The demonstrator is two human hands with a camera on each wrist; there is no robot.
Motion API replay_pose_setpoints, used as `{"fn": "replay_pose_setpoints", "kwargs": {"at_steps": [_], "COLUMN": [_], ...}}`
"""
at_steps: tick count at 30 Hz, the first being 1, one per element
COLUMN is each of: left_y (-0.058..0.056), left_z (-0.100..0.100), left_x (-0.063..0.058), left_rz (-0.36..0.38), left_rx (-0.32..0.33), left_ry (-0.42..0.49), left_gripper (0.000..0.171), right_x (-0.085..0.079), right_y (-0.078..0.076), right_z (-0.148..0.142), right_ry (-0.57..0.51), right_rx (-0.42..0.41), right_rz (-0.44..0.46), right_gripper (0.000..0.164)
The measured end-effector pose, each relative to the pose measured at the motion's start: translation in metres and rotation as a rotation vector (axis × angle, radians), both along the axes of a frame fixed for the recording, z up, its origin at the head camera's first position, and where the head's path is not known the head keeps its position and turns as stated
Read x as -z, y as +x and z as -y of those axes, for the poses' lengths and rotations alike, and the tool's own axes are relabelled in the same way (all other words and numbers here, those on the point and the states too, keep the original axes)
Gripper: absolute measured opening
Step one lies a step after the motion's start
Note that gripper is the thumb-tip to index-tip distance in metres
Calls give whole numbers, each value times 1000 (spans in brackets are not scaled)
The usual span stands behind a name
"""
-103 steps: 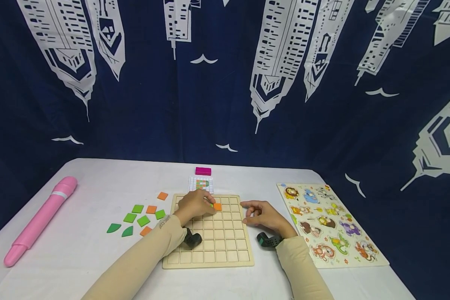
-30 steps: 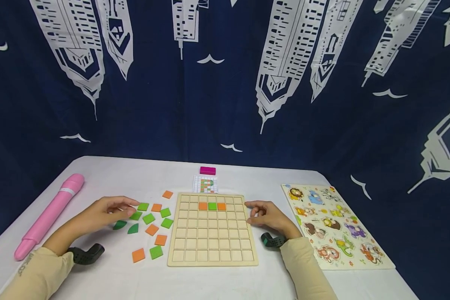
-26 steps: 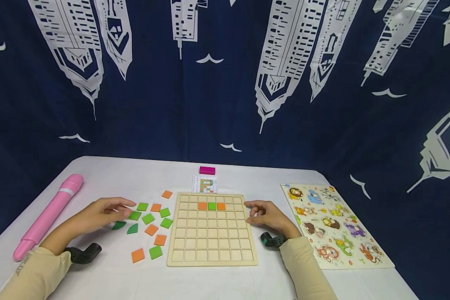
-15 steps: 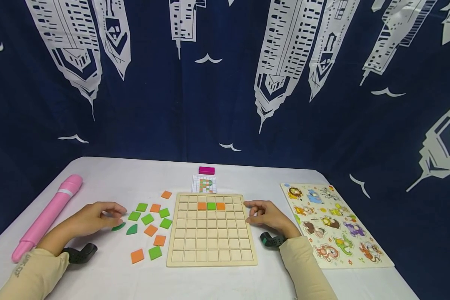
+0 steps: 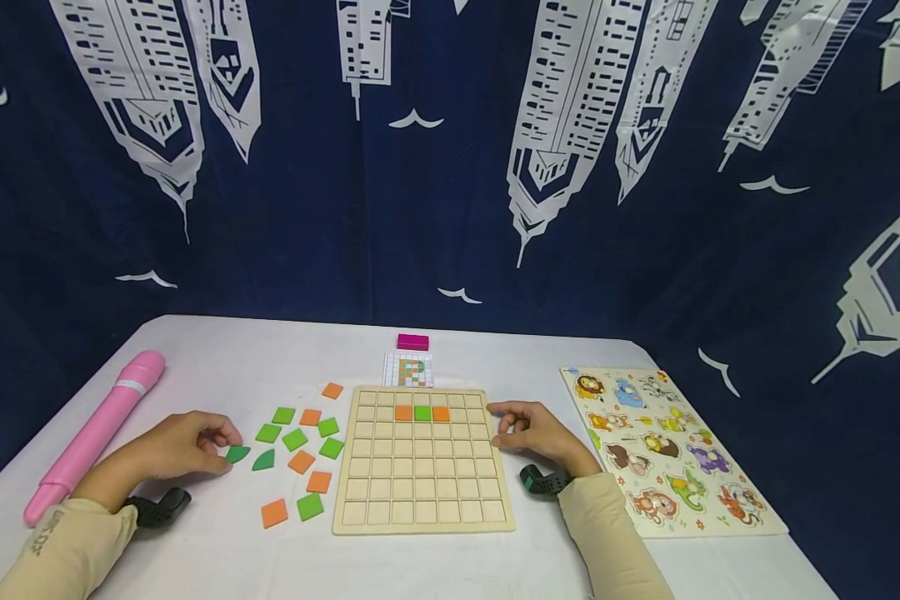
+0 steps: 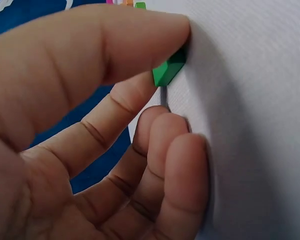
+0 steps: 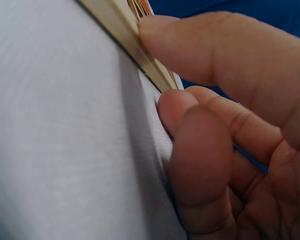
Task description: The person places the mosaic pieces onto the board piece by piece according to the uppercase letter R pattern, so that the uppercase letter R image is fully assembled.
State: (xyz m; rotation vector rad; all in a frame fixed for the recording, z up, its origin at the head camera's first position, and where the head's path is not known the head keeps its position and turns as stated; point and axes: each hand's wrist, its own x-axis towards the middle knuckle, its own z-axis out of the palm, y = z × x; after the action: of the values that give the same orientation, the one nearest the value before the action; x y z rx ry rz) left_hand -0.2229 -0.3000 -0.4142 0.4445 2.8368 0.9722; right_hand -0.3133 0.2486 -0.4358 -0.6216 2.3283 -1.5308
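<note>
My left hand (image 5: 183, 446) is low over the left side of the table, thumb and index finger closed around a dark green leaf-shaped tile (image 5: 237, 454). In the left wrist view the tile's green edge (image 6: 169, 69) shows between those two fingers, with the other fingers curled below on the cloth. My right hand (image 5: 536, 435) rests beside the wooden grid board (image 5: 423, 527), thumb and index fingertips touching its right edge. Its remaining fingers curl loosely on the cloth. In the board's second row lie an orange tile (image 5: 403, 413), a green tile (image 5: 422, 413) and another orange tile (image 5: 441, 413).
Several loose green and orange squares lie left of the board, with a second dark green tile (image 5: 263, 460). Behind the board are a pattern card (image 5: 408, 369) and a magenta block (image 5: 412, 342). A pink microphone-like stick (image 5: 93, 437) lies far left, an animal puzzle (image 5: 671, 454) right.
My left hand left the board, where an orange-green-orange row now shows, and moved left over the loose tiles. It then drew back and down to the dark green tile. The right hand stayed put.
</note>
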Motion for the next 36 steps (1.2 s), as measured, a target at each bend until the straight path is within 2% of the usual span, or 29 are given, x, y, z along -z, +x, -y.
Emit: {"fn": "replay_pose_setpoints", "kwargs": {"at_steps": [7, 16, 24, 28, 33, 36], "left_y": [0, 0, -2, -3, -4, -4], "left_z": [1, -4, -12, -13, -16, -20], "left_x": [0, 0, 0, 1, 2, 2], "left_rz": [-12, -12, 106, 155, 170, 127], "left_rx": [9, 4, 19, 34, 28, -7], "left_ry": [22, 102, 304, 370, 394, 358], "left_gripper": [24, 26, 33, 32, 18, 14], "right_x": [0, 1, 0, 1, 2, 2], "right_y": [1, 0, 1, 0, -1, -2], "right_z": [0, 0, 1, 0, 0, 0], "right_ry": [3, 11, 20, 26, 21, 17], "right_rx": [5, 6, 5, 10, 11, 12], "right_rz": [-1, -8, -11, -15, -13, -8], "right_gripper": [63, 63, 64, 64, 64, 64]}}
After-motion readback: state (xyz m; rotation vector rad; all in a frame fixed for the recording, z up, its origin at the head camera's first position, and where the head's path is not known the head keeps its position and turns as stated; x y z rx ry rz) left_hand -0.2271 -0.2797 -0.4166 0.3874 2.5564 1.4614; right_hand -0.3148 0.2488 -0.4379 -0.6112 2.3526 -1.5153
